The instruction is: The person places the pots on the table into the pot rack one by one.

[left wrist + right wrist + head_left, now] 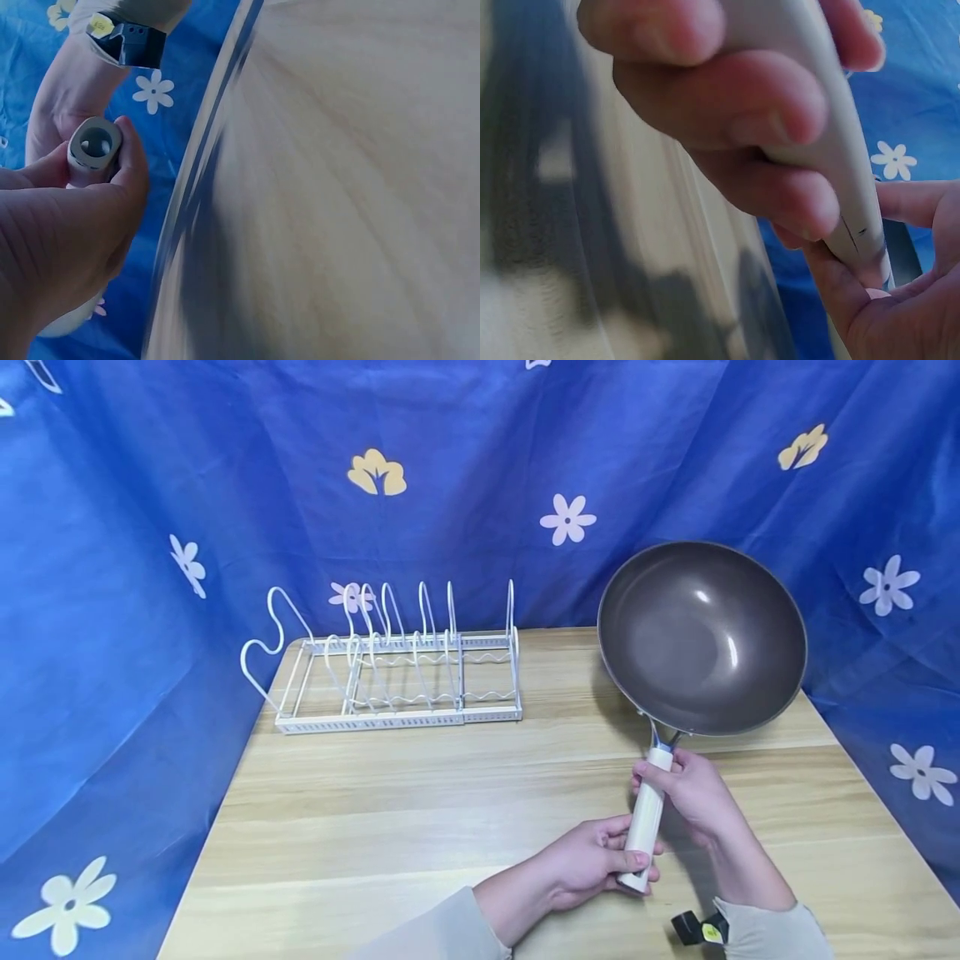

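Observation:
A dark, deep frying pan [701, 639] is held up off the table at the right, its inside facing the head camera. My right hand [693, 793] grips the upper part of its white handle [647, 818], just below the metal neck. Around the handle's lower end, my left hand [588, 864] has its thumb and fingers. The left wrist view shows the hollow butt of the handle [95, 142] between the left thumb and fingers. In the right wrist view the right hand's curled fingers [780, 97] wrap the handle.
A white wire rack [397, 722] with several upright loops stands at the back left of the wooden table [390, 827]. Blue flowered cloth [465, 485] hangs behind and along both sides. A small black camera [686, 927] sits at the right wrist.

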The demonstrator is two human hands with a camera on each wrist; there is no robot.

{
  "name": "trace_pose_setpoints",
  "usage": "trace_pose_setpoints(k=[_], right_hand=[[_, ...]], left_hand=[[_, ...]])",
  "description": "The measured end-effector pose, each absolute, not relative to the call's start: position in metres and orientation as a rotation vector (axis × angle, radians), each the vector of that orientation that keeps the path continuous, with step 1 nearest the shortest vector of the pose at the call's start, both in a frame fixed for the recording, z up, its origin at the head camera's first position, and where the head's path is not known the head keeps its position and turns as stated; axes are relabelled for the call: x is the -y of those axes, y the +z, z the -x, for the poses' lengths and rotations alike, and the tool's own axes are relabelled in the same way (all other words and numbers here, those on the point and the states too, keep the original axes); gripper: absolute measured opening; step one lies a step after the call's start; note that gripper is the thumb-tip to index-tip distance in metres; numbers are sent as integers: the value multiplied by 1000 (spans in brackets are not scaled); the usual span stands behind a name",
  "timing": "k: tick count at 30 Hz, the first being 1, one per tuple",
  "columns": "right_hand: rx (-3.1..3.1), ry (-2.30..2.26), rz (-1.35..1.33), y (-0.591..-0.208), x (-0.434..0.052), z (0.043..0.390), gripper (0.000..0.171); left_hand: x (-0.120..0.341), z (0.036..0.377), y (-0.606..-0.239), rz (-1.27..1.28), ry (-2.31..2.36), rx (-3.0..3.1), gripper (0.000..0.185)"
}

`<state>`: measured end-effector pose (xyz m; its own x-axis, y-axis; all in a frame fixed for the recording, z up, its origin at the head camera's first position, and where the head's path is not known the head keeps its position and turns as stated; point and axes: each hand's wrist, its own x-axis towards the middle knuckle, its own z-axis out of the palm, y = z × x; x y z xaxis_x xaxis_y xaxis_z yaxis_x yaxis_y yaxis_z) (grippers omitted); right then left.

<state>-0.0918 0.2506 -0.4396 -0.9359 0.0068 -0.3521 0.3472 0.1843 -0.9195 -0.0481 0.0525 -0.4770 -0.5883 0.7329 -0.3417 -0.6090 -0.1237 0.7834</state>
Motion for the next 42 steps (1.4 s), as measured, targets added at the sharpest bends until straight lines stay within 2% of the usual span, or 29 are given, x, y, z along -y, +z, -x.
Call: trace_pose_setpoints(k=[8,19,22,28,33,42], right_hand=[[-2326,-1685,-354,-434,-243,90,46],[-2164,-1878,-346,-428,-235,85,38],[-2142,-1918,-295,-426,-232,82,35],[-2111,-1983,-149,-421,-227,76,21],[-2074,-2019,-41,-418,-222,74,15],[-1946,-2098,73,-417,-211,72,17]], left_hand=[[-51,43,-478,-164,1857,-1350,60],[-46,37,-474,-264,1831,-1573,63],[-44,36,-475,-278,1825,-1576,63],[-39,36,-478,-270,1819,-1507,52],[-33,38,-479,-288,1803,-1443,57],[-21,38,-479,-283,1807,-1385,51]])
